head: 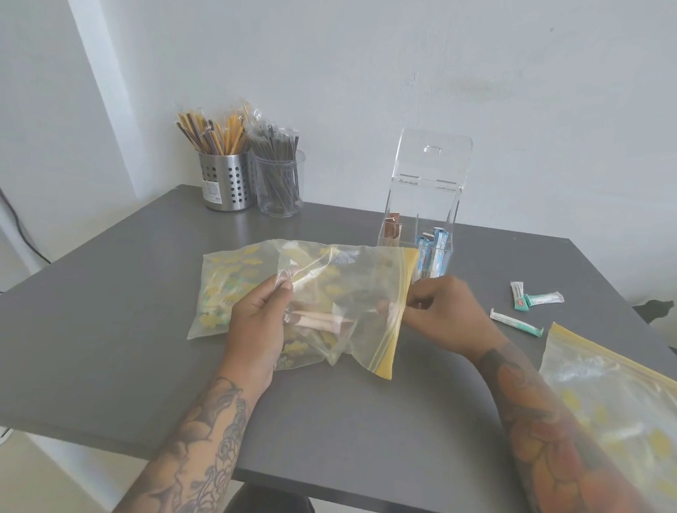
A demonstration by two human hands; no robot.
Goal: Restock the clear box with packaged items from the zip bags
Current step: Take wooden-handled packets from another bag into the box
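Note:
A clear zip bag (346, 289) with a yellow zip strip lies in the middle of the grey table (122, 341), with tan and brown packets (316, 319) inside. My left hand (258, 323) pinches the bag's plastic near its middle. My right hand (441, 315) grips the yellow zip edge on the bag's right side. Under it lies a second zip bag (218, 288) with yellow prints. Behind stands the clear box (422, 210), lid up, holding brown packets (393, 230) and blue packets (433, 253).
A third zip bag (619, 404) lies under my right forearm at the table's right edge. Three loose white-and-green packets (518, 323) lie right of the box. A perforated steel cup (224, 182) and a clear cup (281, 186) of wrapped sticks stand at the back left.

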